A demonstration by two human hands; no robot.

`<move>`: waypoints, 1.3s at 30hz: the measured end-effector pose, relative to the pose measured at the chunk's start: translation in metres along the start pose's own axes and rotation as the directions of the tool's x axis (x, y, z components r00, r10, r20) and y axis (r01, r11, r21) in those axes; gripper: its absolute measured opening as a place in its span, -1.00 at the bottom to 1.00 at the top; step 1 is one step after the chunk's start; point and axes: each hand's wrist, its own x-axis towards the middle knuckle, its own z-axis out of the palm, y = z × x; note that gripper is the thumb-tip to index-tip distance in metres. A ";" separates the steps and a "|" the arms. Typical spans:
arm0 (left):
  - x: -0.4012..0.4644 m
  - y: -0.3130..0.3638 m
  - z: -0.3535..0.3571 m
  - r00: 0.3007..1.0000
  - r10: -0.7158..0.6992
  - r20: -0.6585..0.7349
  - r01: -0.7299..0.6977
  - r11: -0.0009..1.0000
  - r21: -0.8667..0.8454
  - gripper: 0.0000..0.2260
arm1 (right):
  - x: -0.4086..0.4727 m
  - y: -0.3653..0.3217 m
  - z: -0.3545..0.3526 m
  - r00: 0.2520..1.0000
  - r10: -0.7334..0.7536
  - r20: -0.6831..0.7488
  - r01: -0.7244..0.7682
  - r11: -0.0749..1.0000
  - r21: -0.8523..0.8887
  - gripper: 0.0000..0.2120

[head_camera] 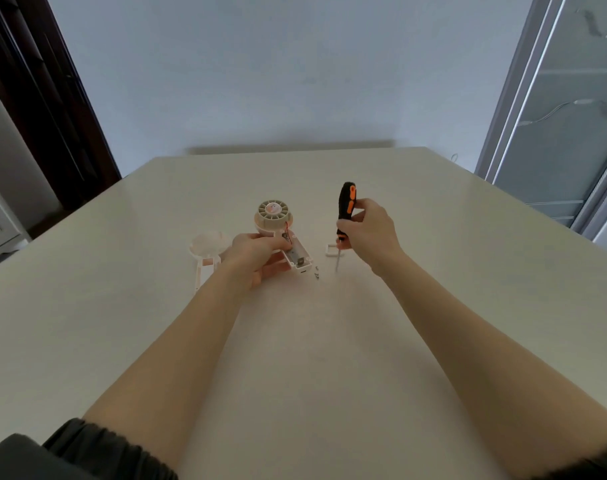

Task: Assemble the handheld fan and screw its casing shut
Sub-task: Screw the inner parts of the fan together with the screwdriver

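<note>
The open white fan body (297, 255) lies near the table's middle, its round pale blade housing (273, 213) pointing away and red wires showing inside the handle. My left hand (257, 254) grips the handle part from the left. My right hand (368, 230) holds a black-and-orange screwdriver (346, 209) upright, its thin metal tip touching the table right of the fan. Small screws (316, 273) lie just in front of the fan's handle end. The other white casing half (206, 254) rests on the table to the left, partly behind my left hand.
A small white square part (334, 251) lies by the screwdriver shaft. The pale table (312, 341) reaches a wall at the back. A dark door frame (52, 98) stands at left, a glass-fronted cabinet (565, 116) at right.
</note>
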 end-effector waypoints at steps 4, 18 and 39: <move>0.000 -0.001 0.000 1.000 0.014 -0.008 -0.014 1.000 0.008 -0.86 | -0.005 -0.003 0.002 0.999 0.017 -0.029 -0.013 0.988 0.152 -0.74; 0.006 -0.008 0.003 0.990 0.095 -0.102 -0.096 0.995 -0.002 -0.76 | -0.012 -0.001 0.008 0.998 -0.049 -0.029 0.052 0.990 0.130 -0.80; 0.004 -0.006 0.002 0.994 0.074 -0.076 -0.058 0.979 0.195 -0.83 | -0.009 -0.002 0.006 0.983 -0.084 -0.161 0.121 0.965 0.234 -0.82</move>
